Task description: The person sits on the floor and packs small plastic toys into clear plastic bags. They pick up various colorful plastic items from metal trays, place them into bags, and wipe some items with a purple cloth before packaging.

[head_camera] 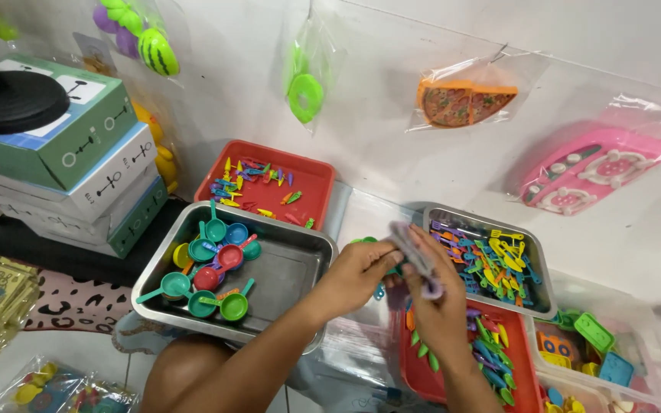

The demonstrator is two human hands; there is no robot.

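Nearest me, both forearms reach forward over the trays. Left hand (pixel 357 271) pinches small green pieces (pixel 376 243) in its grip; right hand (pixel 437 302) closes its grip on a clear plastic bag (pixel 415 248), above the red tray (pixel 422 378) of coloured toy utensils. Toy pans fill the steel tray (pixel 288 268) at left.

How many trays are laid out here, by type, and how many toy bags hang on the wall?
Metal trays: 2, one with toy pans and one with toy cutlery
Red trays: 2, far and near
Hanging toy bags: 4, fruit, green ring, pizza, pink set
Total: 8
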